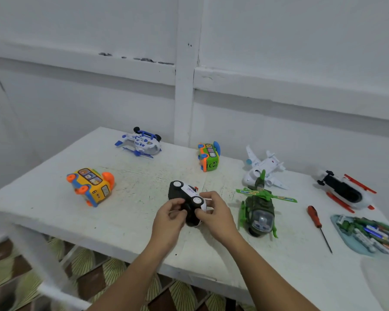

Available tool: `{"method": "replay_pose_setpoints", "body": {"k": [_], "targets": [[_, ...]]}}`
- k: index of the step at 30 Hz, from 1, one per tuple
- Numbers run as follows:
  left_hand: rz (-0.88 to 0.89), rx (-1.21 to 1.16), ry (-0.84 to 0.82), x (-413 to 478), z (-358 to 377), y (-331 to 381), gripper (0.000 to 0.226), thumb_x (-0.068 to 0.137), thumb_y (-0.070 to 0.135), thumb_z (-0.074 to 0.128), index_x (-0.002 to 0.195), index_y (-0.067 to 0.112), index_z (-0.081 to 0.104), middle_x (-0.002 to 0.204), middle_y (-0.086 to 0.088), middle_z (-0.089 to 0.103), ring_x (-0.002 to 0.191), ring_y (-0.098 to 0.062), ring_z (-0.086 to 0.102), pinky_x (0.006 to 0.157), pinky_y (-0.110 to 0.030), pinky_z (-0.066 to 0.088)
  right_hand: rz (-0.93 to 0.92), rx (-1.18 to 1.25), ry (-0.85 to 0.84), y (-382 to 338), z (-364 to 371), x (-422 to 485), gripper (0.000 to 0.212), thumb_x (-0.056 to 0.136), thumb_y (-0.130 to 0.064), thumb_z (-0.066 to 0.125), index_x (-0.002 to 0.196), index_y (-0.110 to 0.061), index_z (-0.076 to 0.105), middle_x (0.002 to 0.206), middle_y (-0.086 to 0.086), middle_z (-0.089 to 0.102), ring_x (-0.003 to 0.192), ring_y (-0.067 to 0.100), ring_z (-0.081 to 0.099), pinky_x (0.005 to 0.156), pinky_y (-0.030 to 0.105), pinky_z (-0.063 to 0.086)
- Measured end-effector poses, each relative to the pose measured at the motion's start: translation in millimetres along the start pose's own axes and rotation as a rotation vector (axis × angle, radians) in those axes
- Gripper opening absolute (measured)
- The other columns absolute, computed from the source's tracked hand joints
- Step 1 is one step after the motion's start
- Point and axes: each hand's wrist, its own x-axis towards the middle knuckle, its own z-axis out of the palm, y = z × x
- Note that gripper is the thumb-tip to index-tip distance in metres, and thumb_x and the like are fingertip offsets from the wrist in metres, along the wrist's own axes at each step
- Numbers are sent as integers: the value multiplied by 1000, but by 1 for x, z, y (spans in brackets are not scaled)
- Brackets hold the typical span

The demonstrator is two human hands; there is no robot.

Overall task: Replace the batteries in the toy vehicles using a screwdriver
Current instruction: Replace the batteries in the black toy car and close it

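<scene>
- Left hand (170,217): fingers curled round the near end of the toy car (186,197), thumb on its dark underside.
- Car: front middle of the table (133,221), tipped on its side; I cannot tell if it touches the top.
- Right hand (213,212): pinches the car's near end from the other side.
- My call: turn the underside fully up and steady it left-handed, freeing the right.
- Screwdriver (316,218) lies untouched, well right; batteries (373,232) in the tray (344,236) just beyond.
</scene>
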Motion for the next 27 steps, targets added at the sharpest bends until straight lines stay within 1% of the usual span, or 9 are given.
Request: {"method": "replay_pose_setpoints", "body": {"k": [2, 4, 6, 9, 14, 15, 19, 24, 27], "targets": [[27, 24, 16, 0, 0, 1, 30, 87, 4, 68, 106, 27, 62, 109, -12, 62, 96, -25, 63, 73, -28, 52, 22, 68, 34, -3, -4, -5, 31, 84, -5, 63, 101, -29, 56, 104, 5, 67, 71, 16, 66, 69, 40, 58], [40, 35, 28, -3, 0, 9, 39, 85, 14, 74, 117, 30, 58, 119, -7, 50, 106, -23, 60, 76, -25, 51, 43, 182, 53, -10, -11, -11, 29, 85, -2, 61, 104, -23, 54, 104, 11, 66, 76, 25, 69, 71, 45, 58], [54, -35, -3, -8, 2, 22, 48, 82, 20, 78, 121, 37, 56, 128, -6, 46, 106, -18, 63, 82, -32, 56, 46, 276, 53, -19, -22, -18, 30, 86, 2, 59, 107, -18, 53, 106, 15, 62, 80, 30, 71, 72, 46, 59], [100, -210, -102, -19, 15, 51, 54, 85, 1, 71, 126, 30, 52, 124, -10, 55, 87, -7, 72, 69, -29, 60, 15, 358, 57, -30, -42, -28, 34, 86, 7, 55, 110, -18, 52, 108, 22, 59, 76, 32, 72, 72, 48, 60], [118, -294, -285, -33, 46, 84, 74, 81, -7, 71, 132, 40, 45, 121, -10, 60, 93, -23, 72, 66, -34, 59, -16, 466, 69, -39, -82, -50, 39, 89, 9, 49, 115, -19, 55, 108, 23, 65, 74, 30, 70, 58, 35, 56], [105, -289, -321, -36, 54, 88, 78, 80, -7, 72, 134, 41, 42, 120, -9, 60, 91, -23, 73, 67, -35, 59, -14, 490, 72, -38, -92, -56, 38, 91, 8, 49, 117, -18, 55, 107, 21, 67, 73, 30, 70, 57, 34, 56], [82, -258, -434, -52, 89, 93, 78, 81, 0, 74, 136, 43, 39, 119, -11, 56, 86, -7, 72, 70, -40, 61, 2, 553, 107, -27, -130, -78, 36, 93, 9, 45, 119, -15, 54, 103, 14, 72, 80, 37, 71, 64, 43, 59], [-24, -223, -546, -76, 144, 74, 70, 91, 9, 66, 134, 55, 37, 125, -12, 52, 107, -24, 65, 66, -38, 61, 64, 552, 181, 2, -183, -114, 36, 91, 13, 39, 113, -11, 54, 96, 4, 75, 83, 38, 70, 66, 47, 57], [-66, -220, -601, -91, 175, 54, 73, 92, 11, 66, 134, 62, 36, 136, -7, 50, 121, -26, 58, 68, -40, 61, 136, 530, 175, 23, -209, -133, 34, 88, 11, 45, 112, -11, 52, 102, 16, 73, 88, 44, 69, 72, 49, 56]]}}
